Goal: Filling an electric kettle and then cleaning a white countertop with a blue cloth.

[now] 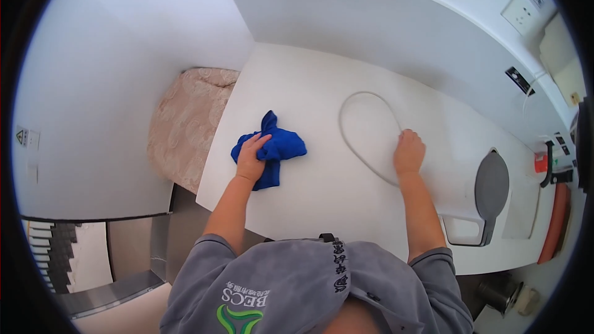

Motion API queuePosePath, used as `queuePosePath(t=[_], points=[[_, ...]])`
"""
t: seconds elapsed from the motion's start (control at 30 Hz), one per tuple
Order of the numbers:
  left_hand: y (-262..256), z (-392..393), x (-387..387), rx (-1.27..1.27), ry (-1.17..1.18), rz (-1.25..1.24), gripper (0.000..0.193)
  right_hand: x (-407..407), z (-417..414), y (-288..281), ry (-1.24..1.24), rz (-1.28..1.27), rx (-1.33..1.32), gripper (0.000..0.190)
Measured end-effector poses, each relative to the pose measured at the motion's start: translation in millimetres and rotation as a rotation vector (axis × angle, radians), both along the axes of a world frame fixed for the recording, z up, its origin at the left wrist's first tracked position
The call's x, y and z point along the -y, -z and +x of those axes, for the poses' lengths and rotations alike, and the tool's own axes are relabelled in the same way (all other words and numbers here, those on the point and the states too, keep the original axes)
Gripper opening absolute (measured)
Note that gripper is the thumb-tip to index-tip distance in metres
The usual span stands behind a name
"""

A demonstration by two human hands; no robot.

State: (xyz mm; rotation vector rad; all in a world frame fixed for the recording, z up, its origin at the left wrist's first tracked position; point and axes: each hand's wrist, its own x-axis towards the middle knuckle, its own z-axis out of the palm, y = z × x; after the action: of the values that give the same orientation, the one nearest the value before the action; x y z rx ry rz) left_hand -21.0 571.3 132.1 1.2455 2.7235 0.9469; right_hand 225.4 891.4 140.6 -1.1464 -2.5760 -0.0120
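A crumpled blue cloth (285, 144) lies on the white tabletop (320, 204), left of centre. My left hand (252, 157) grips its near left side, and some fingers are hidden in the folds. Farther right, my right hand (409, 150) is closed around a pale grey cable (342, 127). The cable forms a wide loop on the tabletop between my hands. Its near end passes out of sight by my right wrist. To the right of my right forearm stands a white pitcher with a grey lid (492, 185), its handle turned towards me.
A grey partition (371, 23) borders the table's far side. A chair with patterned pink fabric (195, 120) stands at the left edge. On the right are a wall socket (519, 13), a black panel outlet (519, 81), a red item (541, 162) and a metal bin (499, 292) below.
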Motion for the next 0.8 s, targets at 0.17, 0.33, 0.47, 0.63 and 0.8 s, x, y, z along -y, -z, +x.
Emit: queuePosePath(t=[0.17,0.33,0.47,0.63,0.8], points=[[-8.5,-4.4,23.5,0.413,-0.147,0.283,0.038,98.4,41.3,-54.5,-0.455,-0.181,-0.401,0.004],[-22.5,5.7,43.3,0.559,-0.371,0.518,0.034,155.6,142.1,-35.4,-0.396,-0.297,-0.358,0.008],[-71.6,1.5,-2.3,0.513,-0.123,0.454,0.036,165.3,193.0,-9.4,-0.122,-0.232,-0.202,0.010],[-85.4,26.0,-158.2,0.111,0.408,0.316,0.040,165.9,191.9,1.1,-0.110,-0.186,-0.148,0.010],[-51.3,90.4,-321.8,0.202,0.693,0.449,0.042,170.4,197.3,2.2,-0.111,-0.275,-0.061,0.013]])
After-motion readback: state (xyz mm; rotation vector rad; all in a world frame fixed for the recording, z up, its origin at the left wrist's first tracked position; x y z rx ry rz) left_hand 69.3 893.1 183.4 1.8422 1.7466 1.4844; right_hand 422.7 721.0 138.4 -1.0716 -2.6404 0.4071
